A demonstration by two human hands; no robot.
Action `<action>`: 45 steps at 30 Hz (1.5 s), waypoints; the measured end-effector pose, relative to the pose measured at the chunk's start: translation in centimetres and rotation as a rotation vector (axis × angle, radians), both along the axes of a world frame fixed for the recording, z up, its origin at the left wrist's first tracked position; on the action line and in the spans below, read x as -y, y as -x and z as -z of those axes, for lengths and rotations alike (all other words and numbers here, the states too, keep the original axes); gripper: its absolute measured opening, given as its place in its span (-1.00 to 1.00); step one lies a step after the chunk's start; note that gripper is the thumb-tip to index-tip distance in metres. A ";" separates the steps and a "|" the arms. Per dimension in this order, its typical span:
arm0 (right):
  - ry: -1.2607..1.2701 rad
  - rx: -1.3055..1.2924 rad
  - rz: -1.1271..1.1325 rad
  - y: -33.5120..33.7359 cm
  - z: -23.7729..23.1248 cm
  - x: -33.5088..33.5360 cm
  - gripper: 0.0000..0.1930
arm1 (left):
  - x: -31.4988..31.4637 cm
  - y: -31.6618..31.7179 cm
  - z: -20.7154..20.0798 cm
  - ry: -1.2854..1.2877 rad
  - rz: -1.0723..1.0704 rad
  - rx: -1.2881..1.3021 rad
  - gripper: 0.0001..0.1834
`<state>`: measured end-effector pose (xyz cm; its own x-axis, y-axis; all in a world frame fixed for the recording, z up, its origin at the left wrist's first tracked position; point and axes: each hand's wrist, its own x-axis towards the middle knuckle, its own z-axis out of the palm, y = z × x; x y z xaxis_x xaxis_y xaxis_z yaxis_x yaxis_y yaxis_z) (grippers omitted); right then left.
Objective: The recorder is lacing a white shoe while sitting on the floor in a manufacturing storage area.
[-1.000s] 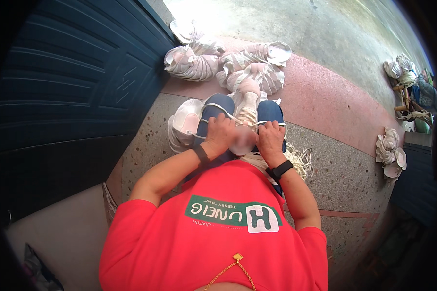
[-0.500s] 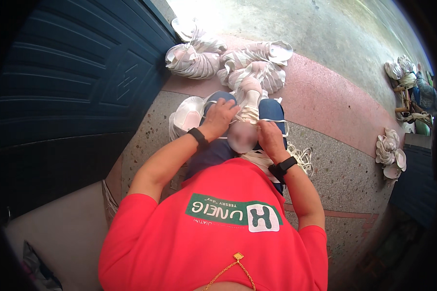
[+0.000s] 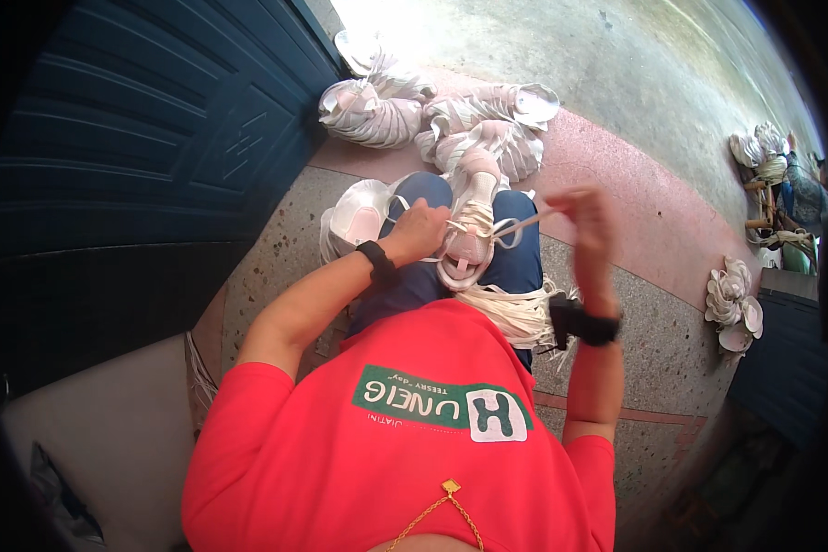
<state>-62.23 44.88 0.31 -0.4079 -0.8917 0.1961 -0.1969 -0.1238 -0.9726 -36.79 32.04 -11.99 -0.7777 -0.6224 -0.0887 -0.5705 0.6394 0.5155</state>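
Note:
A pale pink and white shoe upper (image 3: 470, 243) lies across my lap between my thighs, cream laces crossing its front. My right hand (image 3: 587, 221), smeared by motion, is off to the right and pulls a white shoelace (image 3: 530, 222) taut from the upper. On the other side of the upper my left hand (image 3: 418, 230) is closed at its edge, pinching a lace end there; its fingertips are partly hidden. A bundle of loose cream laces (image 3: 513, 311) rests over my right thigh.
Nested stacks of pink and white shoe uppers (image 3: 370, 115) lie on the floor ahead. Another white upper (image 3: 359, 213) is beside my left knee. A dark blue door (image 3: 156, 138) stands at the left. More uppers (image 3: 734, 299) lie at the far right.
My right hand has swung out to the right from the upper, drawing the lace with it. My left hand stays at the upper's left edge, its fingers lower and more closed.

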 end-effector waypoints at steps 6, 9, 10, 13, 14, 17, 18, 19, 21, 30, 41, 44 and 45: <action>0.309 0.199 0.140 3.9 -10.0 -3.0 -0.76 | -0.1 0.1 1.3 -0.023 -0.012 0.003 -0.81; -0.150 0.134 0.061 3.5 -2.9 -1.8 -0.79 | -0.1 -0.1 1.7 -0.029 -0.011 -0.013 -0.80; -0.269 0.086 -0.009 2.4 0.5 -1.2 -0.77 | -0.2 0.1 1.4 -0.029 -0.010 -0.007 -0.80; -0.421 -0.015 -0.249 -4.4 9.8 0.4 -0.69 | -0.3 0.4 0.8 -0.025 -0.007 0.020 -0.79; -0.498 -0.028 -0.303 -5.8 11.3 0.5 -0.67 | -0.3 0.4 0.7 -0.022 -0.013 0.028 -0.79; -0.608 -0.174 -0.297 -8.5 14.4 1.2 -0.68 | -0.1 0.4 1.5 0.012 0.002 0.036 -0.79; -0.627 -0.237 -0.268 -9.3 14.9 1.5 -0.69 | -0.1 0.4 1.6 0.013 0.000 0.035 -0.79; -0.600 -0.364 -0.213 -9.6 15.4 1.6 -0.70 | -0.1 0.4 1.7 0.000 -0.010 0.025 -0.78; -0.567 -0.580 -0.151 -10.4 15.1 1.9 -0.73 | -0.3 0.3 1.6 -0.010 -0.022 0.027 -0.78; -0.534 -0.921 -0.125 -11.8 15.4 1.9 -0.86 | -0.7 0.4 1.6 0.013 0.008 0.045 -0.78; -0.420 -1.010 -0.206 -10.6 15.3 3.0 -0.84 | -0.8 0.5 1.9 0.095 -0.038 0.021 -0.85; -0.381 -1.016 -0.248 -10.4 15.2 3.0 -0.83 | -0.8 0.6 1.5 0.142 -0.078 -0.027 -0.86; -0.390 -1.011 -0.231 -10.5 15.4 2.9 -0.83 | -0.8 0.8 1.2 0.154 -0.089 -0.038 -0.86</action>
